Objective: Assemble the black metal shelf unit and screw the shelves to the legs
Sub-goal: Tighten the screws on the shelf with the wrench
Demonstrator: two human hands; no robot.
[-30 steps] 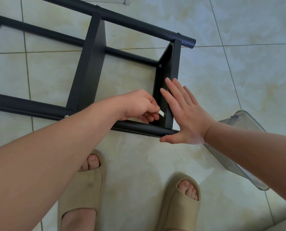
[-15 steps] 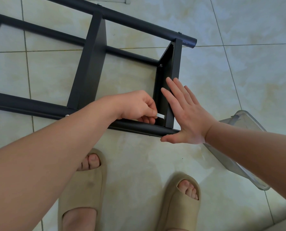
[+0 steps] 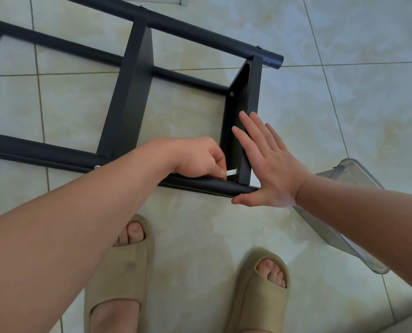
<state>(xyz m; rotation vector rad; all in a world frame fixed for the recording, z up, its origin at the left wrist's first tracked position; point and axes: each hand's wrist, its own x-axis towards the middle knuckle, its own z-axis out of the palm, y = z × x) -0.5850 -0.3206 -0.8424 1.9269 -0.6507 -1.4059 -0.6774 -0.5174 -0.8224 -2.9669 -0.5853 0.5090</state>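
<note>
The left hand (image 3: 200, 157) is curled, pinching a small silvery tool (image 3: 231, 172) in the corner where the end shelf (image 3: 254, 92) meets the near leg (image 3: 44, 155). The right hand (image 3: 270, 169) is flat with straight fingers against that shelf's outer face, thumb at the leg's end. The unit (image 3: 128, 104) lies sideways on the tiled floor (image 3: 368, 116). A clear tub (image 3: 351, 169) sits under the right forearm, and two slippers (image 3: 121, 284) are below.
</note>
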